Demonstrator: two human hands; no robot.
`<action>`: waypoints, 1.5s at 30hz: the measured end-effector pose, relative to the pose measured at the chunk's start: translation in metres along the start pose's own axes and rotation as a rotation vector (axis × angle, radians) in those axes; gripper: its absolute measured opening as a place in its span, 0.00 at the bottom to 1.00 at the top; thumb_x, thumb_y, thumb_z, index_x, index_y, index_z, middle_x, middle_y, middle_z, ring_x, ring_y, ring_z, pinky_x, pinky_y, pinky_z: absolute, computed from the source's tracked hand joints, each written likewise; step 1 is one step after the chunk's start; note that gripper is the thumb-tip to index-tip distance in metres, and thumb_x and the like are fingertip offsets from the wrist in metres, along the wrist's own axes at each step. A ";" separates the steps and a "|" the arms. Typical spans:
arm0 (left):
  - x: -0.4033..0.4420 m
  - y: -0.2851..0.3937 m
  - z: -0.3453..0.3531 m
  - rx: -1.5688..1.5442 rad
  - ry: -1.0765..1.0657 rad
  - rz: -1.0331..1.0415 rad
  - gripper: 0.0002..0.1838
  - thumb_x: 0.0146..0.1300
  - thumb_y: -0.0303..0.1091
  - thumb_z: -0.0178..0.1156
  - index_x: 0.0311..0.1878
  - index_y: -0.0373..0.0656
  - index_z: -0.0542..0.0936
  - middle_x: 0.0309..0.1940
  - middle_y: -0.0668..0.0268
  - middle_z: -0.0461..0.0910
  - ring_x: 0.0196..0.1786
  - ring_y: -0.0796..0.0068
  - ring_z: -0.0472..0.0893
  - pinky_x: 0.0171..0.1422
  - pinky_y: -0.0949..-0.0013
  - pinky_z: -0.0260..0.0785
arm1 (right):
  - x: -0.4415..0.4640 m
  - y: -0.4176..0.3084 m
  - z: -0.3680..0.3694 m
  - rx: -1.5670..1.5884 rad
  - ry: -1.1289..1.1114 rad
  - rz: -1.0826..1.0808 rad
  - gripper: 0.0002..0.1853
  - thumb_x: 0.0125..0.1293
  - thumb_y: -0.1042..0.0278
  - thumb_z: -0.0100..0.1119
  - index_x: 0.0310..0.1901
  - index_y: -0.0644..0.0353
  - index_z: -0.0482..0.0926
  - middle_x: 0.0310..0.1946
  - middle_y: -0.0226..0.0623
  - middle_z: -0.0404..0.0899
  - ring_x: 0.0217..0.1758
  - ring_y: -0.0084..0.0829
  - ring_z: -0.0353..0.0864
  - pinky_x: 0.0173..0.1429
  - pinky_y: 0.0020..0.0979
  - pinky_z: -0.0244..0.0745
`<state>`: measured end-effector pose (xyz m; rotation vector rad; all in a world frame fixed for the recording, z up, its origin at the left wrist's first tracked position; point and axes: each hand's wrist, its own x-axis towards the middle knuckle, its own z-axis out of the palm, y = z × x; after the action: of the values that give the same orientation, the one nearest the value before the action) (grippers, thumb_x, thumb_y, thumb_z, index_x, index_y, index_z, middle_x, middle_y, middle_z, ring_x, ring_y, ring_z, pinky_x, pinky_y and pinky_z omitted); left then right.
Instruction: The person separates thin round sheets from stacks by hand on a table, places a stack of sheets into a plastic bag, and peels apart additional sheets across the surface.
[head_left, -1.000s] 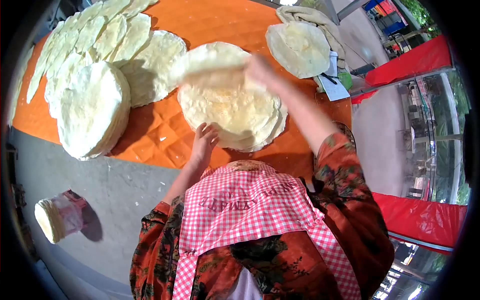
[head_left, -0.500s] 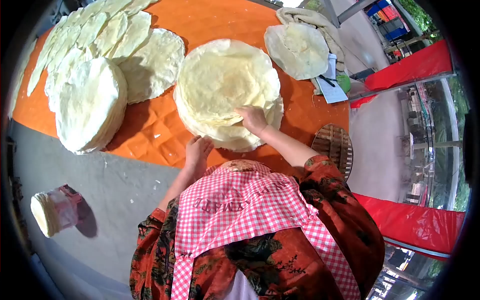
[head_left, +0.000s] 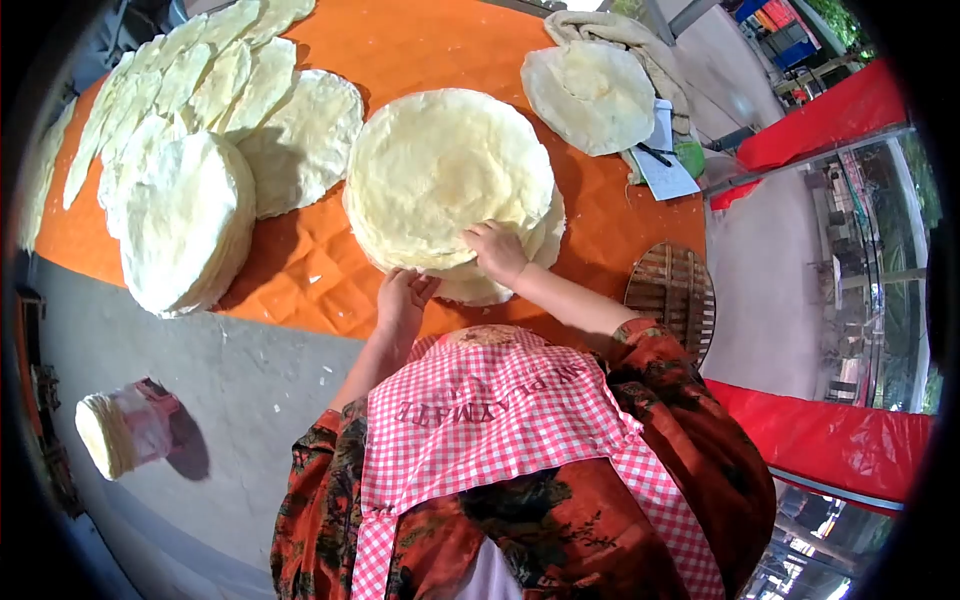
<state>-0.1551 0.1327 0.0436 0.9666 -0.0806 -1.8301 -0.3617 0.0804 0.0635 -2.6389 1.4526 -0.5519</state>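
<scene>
Round pale flatbreads lie in a pile [head_left: 450, 170] on the orange cloth in front of me. My right hand [head_left: 495, 250] has its fingers closed at the near right edge of the upper flatbreads, pinching that edge. At the near left edge of the pile is my left hand [head_left: 405, 290], its fingertips bent against the flatbread rim. Whether the left fingers grip the rim is too small to tell. Lower flatbreads stick out beneath, toward the near right.
A tall flatbread stack [head_left: 185, 225] stands left, beside overlapping single sheets [head_left: 220, 85]. One flatbread [head_left: 588, 97] lies at the back right, near a folded cloth, paper and pen [head_left: 655, 155]. A slatted round rack [head_left: 668, 295] is right; a bundled stack [head_left: 105, 437] is on the floor.
My right hand swept from the far side of the pile to its near edge. The top flatbreads now lie further left, and my left hand has come up against their rim.
</scene>
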 end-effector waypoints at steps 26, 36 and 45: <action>0.001 0.011 -0.022 0.274 0.303 0.297 0.19 0.62 0.26 0.52 0.56 0.37 0.64 0.47 0.52 0.75 0.44 0.60 0.80 0.48 0.62 0.75 | 0.129 0.033 -0.155 -0.110 0.114 -0.063 0.10 0.54 0.72 0.57 0.38 0.58 0.84 0.28 0.43 0.83 0.27 0.46 0.81 0.35 0.42 0.76; -0.030 -0.013 -0.010 0.168 0.187 -0.030 0.08 0.65 0.27 0.53 0.46 0.36 0.71 0.34 0.61 0.78 0.36 0.67 0.80 0.44 0.66 0.77 | -0.023 0.006 -0.001 0.030 -0.168 0.084 0.15 0.52 0.81 0.50 0.36 0.55 0.84 0.27 0.41 0.81 0.30 0.39 0.81 0.33 0.41 0.76; 0.020 -0.014 -0.040 0.378 0.311 0.367 0.10 0.68 0.31 0.52 0.47 0.36 0.73 0.36 0.63 0.79 0.33 0.72 0.79 0.35 0.72 0.74 | -0.017 0.010 -0.012 0.146 -0.220 0.304 0.15 0.54 0.74 0.56 0.43 0.53 0.84 0.34 0.45 0.83 0.37 0.45 0.82 0.42 0.42 0.75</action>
<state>-0.1431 0.1376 -0.0020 1.3895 -0.3968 -1.3354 -0.3825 0.0908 0.0680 -2.2295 1.6299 -0.3124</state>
